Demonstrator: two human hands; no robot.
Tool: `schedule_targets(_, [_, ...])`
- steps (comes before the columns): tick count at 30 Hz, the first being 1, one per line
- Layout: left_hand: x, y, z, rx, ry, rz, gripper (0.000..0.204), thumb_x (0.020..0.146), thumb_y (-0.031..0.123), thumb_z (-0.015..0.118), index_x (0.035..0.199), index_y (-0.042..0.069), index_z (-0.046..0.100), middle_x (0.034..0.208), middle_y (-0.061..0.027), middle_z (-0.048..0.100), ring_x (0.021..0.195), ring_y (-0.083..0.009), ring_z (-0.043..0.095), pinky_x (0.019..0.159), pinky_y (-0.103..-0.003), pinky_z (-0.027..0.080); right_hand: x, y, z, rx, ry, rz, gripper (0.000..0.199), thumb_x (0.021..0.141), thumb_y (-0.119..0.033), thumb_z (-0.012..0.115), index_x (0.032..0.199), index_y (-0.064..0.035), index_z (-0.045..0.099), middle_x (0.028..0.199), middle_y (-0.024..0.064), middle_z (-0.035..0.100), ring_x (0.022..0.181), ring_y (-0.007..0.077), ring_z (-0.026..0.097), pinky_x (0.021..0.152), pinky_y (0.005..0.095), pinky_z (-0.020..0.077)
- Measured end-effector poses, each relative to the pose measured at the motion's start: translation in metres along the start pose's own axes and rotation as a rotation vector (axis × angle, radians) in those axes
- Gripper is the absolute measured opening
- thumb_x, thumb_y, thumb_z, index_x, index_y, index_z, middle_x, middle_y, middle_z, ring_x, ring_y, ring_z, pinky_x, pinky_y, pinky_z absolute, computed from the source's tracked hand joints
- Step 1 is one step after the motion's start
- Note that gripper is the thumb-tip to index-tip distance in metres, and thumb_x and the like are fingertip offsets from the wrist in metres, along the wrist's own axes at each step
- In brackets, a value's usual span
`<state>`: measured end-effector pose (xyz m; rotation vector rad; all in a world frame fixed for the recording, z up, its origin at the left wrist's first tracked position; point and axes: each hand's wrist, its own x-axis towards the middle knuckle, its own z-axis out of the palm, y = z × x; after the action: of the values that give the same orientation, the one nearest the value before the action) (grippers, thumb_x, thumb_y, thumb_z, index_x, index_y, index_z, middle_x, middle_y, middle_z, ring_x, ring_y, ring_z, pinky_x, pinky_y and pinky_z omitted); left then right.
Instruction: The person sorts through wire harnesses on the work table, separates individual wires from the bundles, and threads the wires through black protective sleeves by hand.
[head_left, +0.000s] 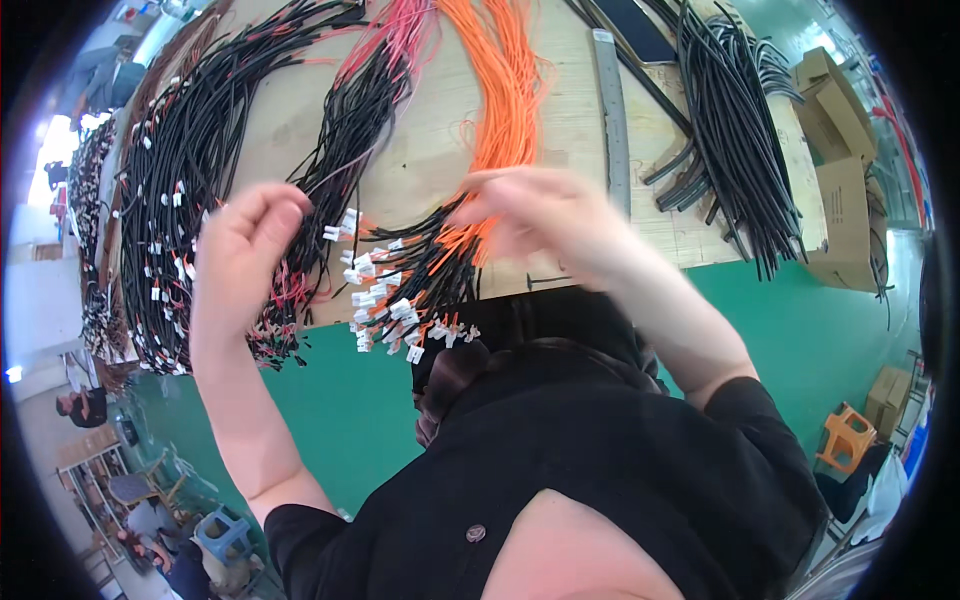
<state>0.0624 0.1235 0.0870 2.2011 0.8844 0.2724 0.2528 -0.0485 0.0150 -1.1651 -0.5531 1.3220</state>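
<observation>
My left hand [250, 240] is raised over the bundles at the left, thumb and fingertips pinched together. A thin dark wire [345, 168] runs from its fingertips up toward the black-and-pink wire bundle [365, 95]. My right hand [550, 215] is smeared by motion, its fingers bent above the orange wire bundle [505, 90]; whether they hold anything does not show. Below it, black-sleeved wire ends with white connectors [375, 290] fan out over the table's near edge.
A large bundle of black cables with small white connectors [180, 200] covers the table's left side. At the right lie a steel ruler [610, 110], a phone [638, 30] and thick black tubes [735, 130]. Cardboard boxes [840, 205] stand beyond the table's right edge, an orange stool [846, 438] farther back.
</observation>
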Motion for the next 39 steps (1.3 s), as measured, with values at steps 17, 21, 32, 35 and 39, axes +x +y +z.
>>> schedule_targets(17, [0.008,-0.022,0.071,0.075,0.205,0.017,0.022,0.078,0.017,0.055,0.090,-0.002,0.057,0.070,-0.0108,0.058,0.062,-0.0149,0.053,0.060,-0.026,0.041,0.156,-0.171,-0.123,1.104,-0.117,0.597,0.008,0.084,-0.002,0.042,0.078,-0.0001,0.048,0.067,0.0071,0.050,0.051,0.0086,0.044,0.040,0.0164,0.0356])
schedule_targets(21, [0.029,-0.029,0.105,0.141,-0.114,0.036,0.025,0.077,0.019,0.056,0.090,-0.003,0.056,0.072,-0.0113,0.059,0.066,-0.0163,0.054,0.063,-0.028,0.041,0.130,-0.118,-0.050,-0.322,0.176,-0.035,0.015,0.083,-0.009,0.046,0.089,0.0035,0.051,0.080,0.0106,0.056,0.066,0.0150,0.055,0.054,0.0245,0.0442])
schedule_targets(32, [0.027,-0.034,0.087,-0.081,-0.339,-0.150,0.015,0.075,0.010,0.056,0.083,-0.003,0.057,0.063,-0.0014,0.052,0.057,-0.0066,0.045,0.053,-0.023,0.038,0.013,-0.013,-0.025,-0.649,-0.055,-0.170,0.018,0.081,-0.011,0.051,0.095,-0.0001,0.058,0.079,0.0048,0.061,0.062,0.0055,0.053,0.053,0.0179,0.0406])
schedule_targets(35, [0.017,-0.027,0.089,-0.015,-0.446,-0.122,0.014,0.073,0.007,0.058,0.083,-0.003,0.056,0.069,-0.0015,0.053,0.066,-0.0084,0.048,0.061,-0.022,0.039,0.010,0.020,-0.026,-0.647,0.016,-0.170,0.018,0.081,-0.008,0.052,0.095,0.0006,0.058,0.079,0.0051,0.061,0.066,0.0064,0.054,0.057,0.0182,0.0419])
schedule_targets(39, [0.011,-0.023,0.083,0.057,-0.338,0.026,0.020,0.071,0.010,0.059,0.083,-0.006,0.056,0.073,-0.0136,0.057,0.064,-0.0193,0.055,0.061,-0.029,0.042,0.002,0.035,-0.029,-0.507,0.175,-0.158,0.017,0.082,-0.008,0.050,0.095,0.0010,0.057,0.081,0.0054,0.061,0.071,0.0070,0.054,0.060,0.0186,0.0425])
